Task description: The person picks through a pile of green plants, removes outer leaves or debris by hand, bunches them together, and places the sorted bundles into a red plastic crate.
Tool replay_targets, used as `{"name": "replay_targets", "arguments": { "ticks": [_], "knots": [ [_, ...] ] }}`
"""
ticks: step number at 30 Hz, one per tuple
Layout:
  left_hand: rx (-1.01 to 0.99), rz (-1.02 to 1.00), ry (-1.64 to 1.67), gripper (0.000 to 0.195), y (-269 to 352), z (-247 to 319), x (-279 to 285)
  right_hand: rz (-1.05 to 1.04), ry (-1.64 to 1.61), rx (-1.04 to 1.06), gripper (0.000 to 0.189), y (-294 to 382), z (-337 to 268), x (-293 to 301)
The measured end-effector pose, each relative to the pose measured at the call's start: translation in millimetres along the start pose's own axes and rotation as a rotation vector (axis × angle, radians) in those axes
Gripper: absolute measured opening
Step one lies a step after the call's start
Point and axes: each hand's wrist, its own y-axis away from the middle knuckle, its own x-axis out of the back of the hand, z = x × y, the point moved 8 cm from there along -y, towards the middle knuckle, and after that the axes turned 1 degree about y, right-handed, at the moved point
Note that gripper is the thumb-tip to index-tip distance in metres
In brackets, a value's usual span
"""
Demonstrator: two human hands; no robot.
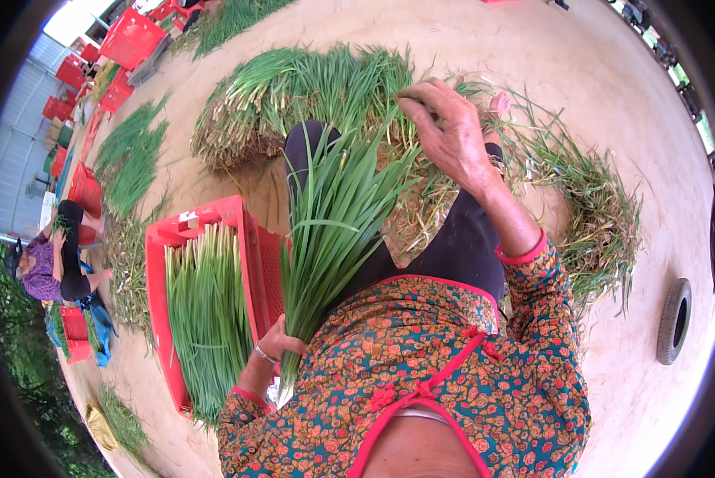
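Observation:
My left hand (281, 343), with a bracelet at the wrist, grips a bunch of green chives (339, 203) near its pale stem ends. The leaves fan upward across my lap, away from me. Raised above my other knee is my right hand (444, 128), its fingers bent and the thumb near the fingertips; I cannot tell whether something is pinched there. Beyond my knees lies a large heap of chives (339, 83) with roots and soil at its near left side. A red plastic crate (154, 287) on my left holds chives in a neat row (211, 322).
Loose leaves and trimmings (599, 209) litter the floor to the right, near a tyre (674, 321). More chives (130, 155) lie at the left. A seated co-worker (43, 266) handles greens there, near red crates (131, 39) and a red tub (85, 188).

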Motion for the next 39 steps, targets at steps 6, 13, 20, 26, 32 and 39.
{"name": "replay_targets", "arguments": {
  "ticks": [6, 13, 20, 26, 32, 39],
  "knots": [
    [-0.032, -0.098, 0.044, 0.066, -2, 10, -10, -0.352, 0.071, 0.168, 0.019, -27, 30, -87],
    [-0.059, -0.172, 0.035, 0.069, -6, 22, -20, -0.859, -0.112, 0.147, 0.017, 1, 36, -135],
    [-0.027, -0.142, 0.041, 0.067, -6, 25, -21, -0.164, -0.407, -0.461, 0.023, -16, 103, -83],
    [-0.066, -0.134, 0.040, 0.066, -6, 27, -23, -0.311, -0.198, -0.402, 0.030, -8, 41, -31],
    [-0.090, -0.131, 0.036, 0.063, -8, 18, -15, -0.464, -0.140, -0.136, 0.029, 47, 7, -83],
    [-0.052, -0.103, 0.054, 0.064, -1, 12, -14, -0.356, -0.321, -0.181, 0.017, 60, 1, -89]
  ]
}}
